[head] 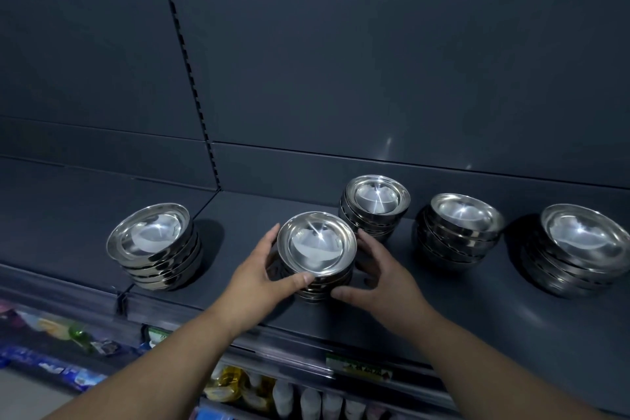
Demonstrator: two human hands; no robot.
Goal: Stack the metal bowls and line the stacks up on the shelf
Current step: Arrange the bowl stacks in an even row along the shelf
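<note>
Fingers [274, 236] of the left hand [262, 269] are curled round the left side of a stack of shiny round stainless-steel bowls, the gripped stack [317, 245], just left of centre frame, with the thumb hooked at the near rim. The right hand [380, 280] grips the opposite side, fingers behind the bowls and thumb low at the front. Both hands are closed on this one stack. Its base lies level with the dark grey metal shelf [443, 303], near the front edge. Whether it rests there or is held just clear cannot be told.

Findings along the shelf, left to right:

1. The left stack [153, 242] of like steel bowls stands at left of frame, beside the seam between two shelf boards and well apart from the hands.
2. The gripped stack, as noted above.
3. The rear stack [375, 201] stands behind and to the right of the gripped stack, nearer the back panel. The right hand's fingers lie close to its base, and contact cannot be confirmed.
4. The right stack [460, 225] stands apart from the rear stack, right of centre.
5. The far-right stack [583, 245] stands at the right edge of frame.

All bowls sit open side up, and the stacks do not form one straight row.

A dark grey back panel [375, 61] rises behind the shelf, with a slotted upright [191, 78] at upper left. Below the shelf, at lower left and lower centre, are blurred packaged goods [231, 385] and a price label strip [358, 370].
</note>
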